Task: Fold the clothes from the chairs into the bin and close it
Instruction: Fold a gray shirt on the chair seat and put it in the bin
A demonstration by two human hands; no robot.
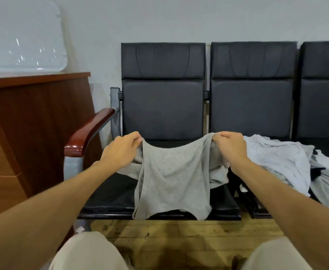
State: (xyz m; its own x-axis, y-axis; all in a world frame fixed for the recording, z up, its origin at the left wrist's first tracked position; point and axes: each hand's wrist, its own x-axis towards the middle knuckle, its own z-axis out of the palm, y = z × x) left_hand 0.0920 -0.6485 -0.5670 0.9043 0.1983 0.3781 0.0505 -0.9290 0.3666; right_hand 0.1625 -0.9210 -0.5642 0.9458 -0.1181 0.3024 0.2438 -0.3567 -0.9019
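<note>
A grey knit garment (172, 178) hangs spread between my hands over the left black chair seat (109, 199). My left hand (120, 150) pinches its upper left corner, and my right hand (230, 148) pinches the upper right corner. The garment's lower edge drapes over the seat's front edge. A pile of pale grey and dark clothes (288, 162) lies on the middle chair seat to the right. No bin is in view.
Three black padded chairs (251, 106) stand in a row against a white wall. A wooden armrest (87, 133) sticks out at the left, beside a brown wooden cabinet (29, 133). A white lid-like panel (23, 36) leans above it. Wooden floor lies below.
</note>
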